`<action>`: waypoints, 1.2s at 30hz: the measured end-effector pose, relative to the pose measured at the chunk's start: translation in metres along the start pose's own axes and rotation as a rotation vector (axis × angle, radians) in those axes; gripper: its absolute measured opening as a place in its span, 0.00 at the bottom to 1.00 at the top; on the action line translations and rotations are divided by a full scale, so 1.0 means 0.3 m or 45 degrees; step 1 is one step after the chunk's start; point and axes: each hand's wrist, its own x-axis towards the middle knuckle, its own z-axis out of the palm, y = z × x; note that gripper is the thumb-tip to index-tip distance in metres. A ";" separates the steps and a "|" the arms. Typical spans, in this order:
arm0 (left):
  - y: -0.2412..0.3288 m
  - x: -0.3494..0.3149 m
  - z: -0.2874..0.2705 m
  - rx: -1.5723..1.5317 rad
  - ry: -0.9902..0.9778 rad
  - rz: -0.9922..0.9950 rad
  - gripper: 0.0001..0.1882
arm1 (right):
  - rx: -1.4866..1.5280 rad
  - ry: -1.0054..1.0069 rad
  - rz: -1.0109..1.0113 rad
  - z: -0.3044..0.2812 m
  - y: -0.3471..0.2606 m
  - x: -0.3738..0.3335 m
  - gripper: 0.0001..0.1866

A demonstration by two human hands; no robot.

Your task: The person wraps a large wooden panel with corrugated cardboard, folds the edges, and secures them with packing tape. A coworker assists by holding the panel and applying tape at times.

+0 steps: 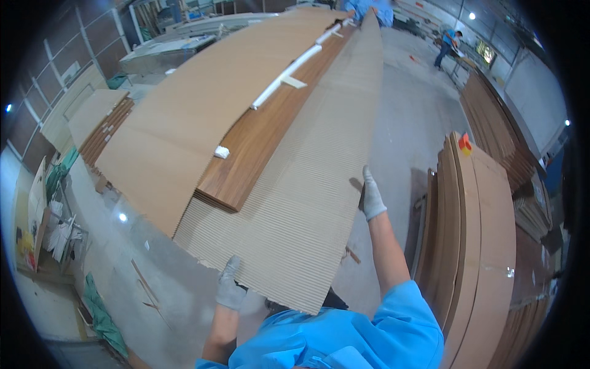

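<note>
A long sheet of corrugated cardboard (295,203) stretches away from me, its ribbed side up. My left hand (230,288), in a whitish glove, grips its near edge with the thumb on top. My right hand (372,195), gloved alike, holds the sheet's right edge farther along; its fingers are partly hidden. Long brown wood-grain boards (239,178) lie stacked on the sheet. White foam strips (286,79) and a white wad (222,152) sit along the boards' left side. Left of them spreads a smooth brown face of cardboard (184,104).
A person in blue (384,15) stands at the sheet's far end. Tall cardboard-wrapped packs (473,227) stand close on my right. Stacked panels (107,126) stand at the left. Thin wood scraps (147,289) lie on the floor. Another person (448,46) stands far right.
</note>
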 end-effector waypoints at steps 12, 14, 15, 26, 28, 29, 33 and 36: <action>-0.223 -0.130 0.169 -0.040 0.198 0.361 0.25 | -0.325 -0.345 -0.472 0.184 -0.368 0.294 0.20; -0.228 -0.166 0.219 -0.127 0.176 0.394 0.23 | -0.290 -0.506 -0.559 0.266 -0.411 0.297 0.20; -0.214 -0.176 0.231 -0.369 0.181 0.381 0.22 | -0.212 -0.550 -0.444 0.298 -0.426 0.302 0.22; -0.038 -0.118 0.214 -1.145 -0.031 0.488 0.19 | -0.289 -0.199 -0.660 0.357 -0.252 0.750 0.44; -0.013 -0.113 0.230 -0.857 -0.258 0.592 0.18 | -0.383 -0.215 -0.717 0.388 -0.223 0.873 0.50; -0.004 -0.106 0.233 -0.896 -0.252 0.650 0.17 | -0.432 -0.157 -0.846 0.413 -0.210 0.930 0.51; -0.005 -0.059 0.205 -1.092 -0.126 0.824 0.15 | -0.655 -0.142 -1.391 0.523 -0.214 1.101 0.49; 0.018 -0.093 0.235 -0.827 0.250 1.025 0.16 | -0.866 -0.147 -1.527 0.582 -0.211 1.123 0.47</action>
